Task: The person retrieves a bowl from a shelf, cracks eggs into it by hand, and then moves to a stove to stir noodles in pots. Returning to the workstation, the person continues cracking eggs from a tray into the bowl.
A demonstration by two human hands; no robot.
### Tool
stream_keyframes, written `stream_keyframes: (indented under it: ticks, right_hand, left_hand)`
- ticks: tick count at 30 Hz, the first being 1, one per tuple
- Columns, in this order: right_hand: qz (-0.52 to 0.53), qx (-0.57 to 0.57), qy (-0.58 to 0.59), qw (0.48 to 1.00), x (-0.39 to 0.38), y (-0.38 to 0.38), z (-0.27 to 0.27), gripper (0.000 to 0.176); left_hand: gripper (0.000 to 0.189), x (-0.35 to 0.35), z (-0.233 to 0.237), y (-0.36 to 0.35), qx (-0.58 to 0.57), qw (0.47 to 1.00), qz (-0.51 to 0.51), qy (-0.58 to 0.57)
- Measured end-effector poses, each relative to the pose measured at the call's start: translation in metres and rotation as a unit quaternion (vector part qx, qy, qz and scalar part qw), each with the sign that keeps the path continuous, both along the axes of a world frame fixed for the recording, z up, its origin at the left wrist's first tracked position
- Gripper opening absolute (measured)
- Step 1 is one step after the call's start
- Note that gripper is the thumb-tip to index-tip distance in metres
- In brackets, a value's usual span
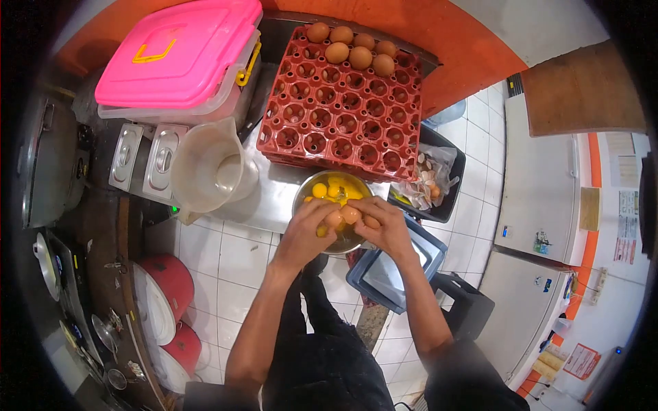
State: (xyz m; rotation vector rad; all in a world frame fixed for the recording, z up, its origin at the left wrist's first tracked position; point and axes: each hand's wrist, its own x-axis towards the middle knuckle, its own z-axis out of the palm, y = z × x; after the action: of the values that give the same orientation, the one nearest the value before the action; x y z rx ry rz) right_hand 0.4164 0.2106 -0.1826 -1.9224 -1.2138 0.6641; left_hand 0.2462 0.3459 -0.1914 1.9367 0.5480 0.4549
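Over a metal bowl of yellow yolks, my two hands meet with fingers curled. Brown eggs or shell pieces sit between them: one brown egg at the fingertips of my left hand, another eggshell in the middle, and a third egg under the fingers of my right hand. I cannot tell which of these are cracked. Just beyond the bowl stands a stack of red egg trays, with several whole brown eggs along its far edge.
Left of the trays are a translucent pitcher and a pink-lidded box. A black bin with discarded shells in a plastic bag stands right. A blue-grey container sits below the bowl's right side. White fridges line the right.
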Motion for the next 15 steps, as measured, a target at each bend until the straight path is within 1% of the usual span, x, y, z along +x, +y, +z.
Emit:
stream_keyframes:
  ticks: [2, 3, 5, 6, 8, 9, 10, 11, 12, 13, 14, 15]
  right_hand:
    - [0.011, 0.033, -0.051, 0.998, 0.003, 0.005, 0.012, 0.040]
    - [0.015, 0.050, -0.077, 0.996, 0.004, 0.006, 0.015, 0.040]
    - [-0.017, 0.056, -0.027, 0.998, 0.006, 0.006, 0.014, 0.041]
    - [-0.033, 0.059, -0.001, 0.998, 0.007, 0.006, 0.014, 0.041]
    - [-0.131, -0.007, 0.160, 0.978, 0.006, -0.001, 0.021, 0.038]
    - [-0.178, -0.038, 0.238, 0.954, 0.005, -0.008, 0.023, 0.038]
    - [-0.214, 0.008, 0.301, 0.929, 0.007, -0.022, 0.018, 0.037]
    - [-0.245, 0.057, 0.360, 0.898, 0.014, -0.040, 0.007, 0.037]
    - [-0.274, 0.105, 0.416, 0.860, 0.023, -0.050, 0.002, 0.038]
    - [-0.343, 0.157, 0.448, 0.810, 0.032, -0.051, 0.007, 0.038]
    - [-0.407, 0.206, 0.477, 0.751, 0.040, -0.050, 0.017, 0.040]
    - [-0.458, 0.229, 0.465, 0.722, 0.051, -0.046, 0.027, 0.042]
  left_hand:
    - [0.046, 0.002, 0.004, 0.009, 0.101, 0.994, -0.026, -0.024]
    - [0.045, 0.003, 0.009, 0.009, 0.075, 0.997, -0.016, -0.029]
    - [0.043, 0.007, 0.021, 0.010, 0.024, 0.999, 0.002, -0.039]
    - [0.041, 0.010, 0.018, 0.007, -0.008, 0.999, 0.018, -0.049]
    - [0.038, 0.023, 0.011, -0.003, -0.068, 0.994, 0.052, -0.072]
    - [0.038, 0.033, 0.012, -0.014, -0.179, 0.979, 0.056, -0.078]
    - [0.037, 0.046, 0.016, -0.031, -0.288, 0.953, 0.056, -0.081]
    - [0.036, 0.062, 0.019, -0.044, -0.390, 0.915, 0.055, -0.084]
    - [0.036, 0.082, 0.018, -0.056, -0.398, 0.906, 0.027, -0.141]
    - [0.036, 0.099, 0.017, -0.067, -0.406, 0.893, -0.002, -0.195]
    - [0.034, 0.113, 0.030, -0.067, -0.293, 0.937, -0.028, -0.186]
    - [0.032, 0.130, 0.042, -0.064, -0.178, 0.967, -0.053, -0.174]
